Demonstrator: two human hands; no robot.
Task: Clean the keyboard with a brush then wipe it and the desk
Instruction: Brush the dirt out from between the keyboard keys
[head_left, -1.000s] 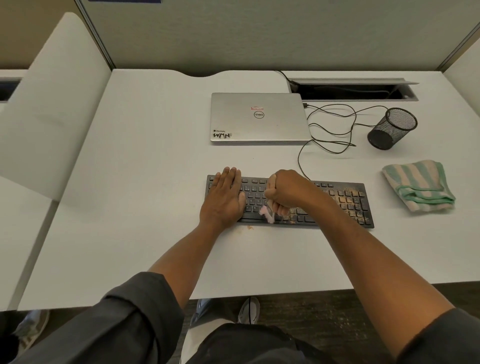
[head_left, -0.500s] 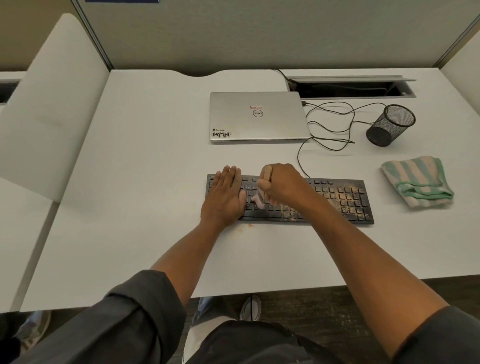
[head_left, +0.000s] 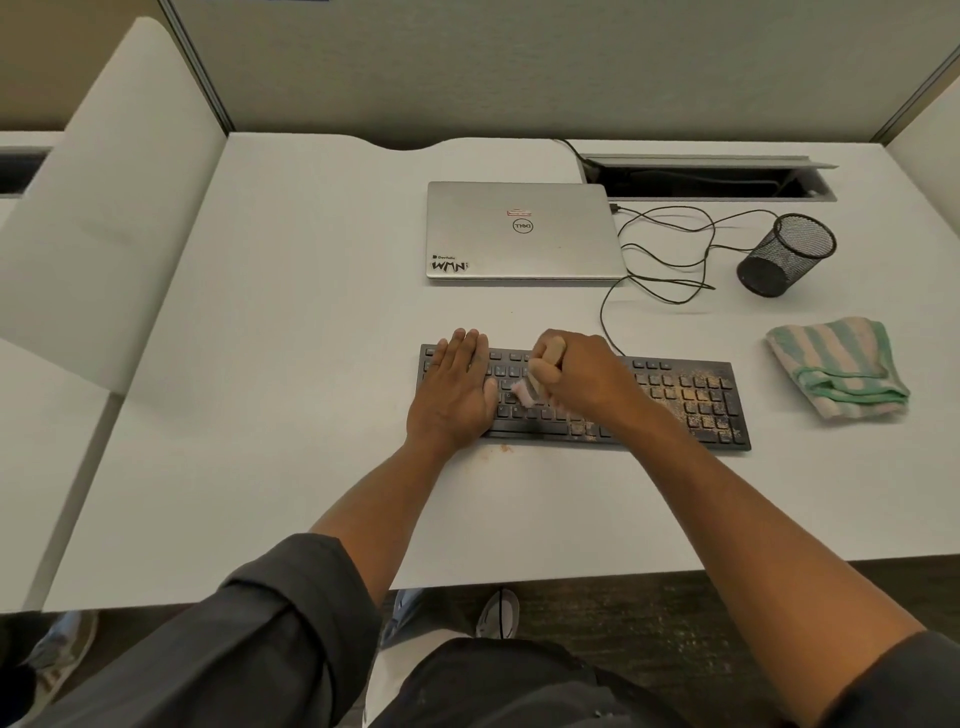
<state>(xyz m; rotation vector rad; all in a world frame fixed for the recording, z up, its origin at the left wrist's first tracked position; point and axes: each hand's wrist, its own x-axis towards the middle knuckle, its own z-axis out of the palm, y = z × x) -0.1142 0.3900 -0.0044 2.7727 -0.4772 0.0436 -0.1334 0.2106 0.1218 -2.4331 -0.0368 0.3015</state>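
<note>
- The left hand (head_left: 457, 392) lay flat on the left end of the keyboard (head_left: 691, 400), fingers straight and close together, pressing down on the keys.
- The right hand (head_left: 582, 376) was curled in a fist round the brush (head_left: 535, 382), its tan handle sticking up past the thumb and its pale bristles down on the keys just beside the left thumb.
- The black keyboard sat across the middle of the white desk (head_left: 311, 312); tan crumbs dusted its right half, and a small orange smear (head_left: 505, 448) lay on the desk at its near edge.
- A folded green-striped cloth (head_left: 836, 366) rested to the keyboard's right, apart from it.
- Further back were a closed silver laptop (head_left: 519, 231), a loose black cable (head_left: 670, 260) and a mesh pen cup (head_left: 787, 254).
</note>
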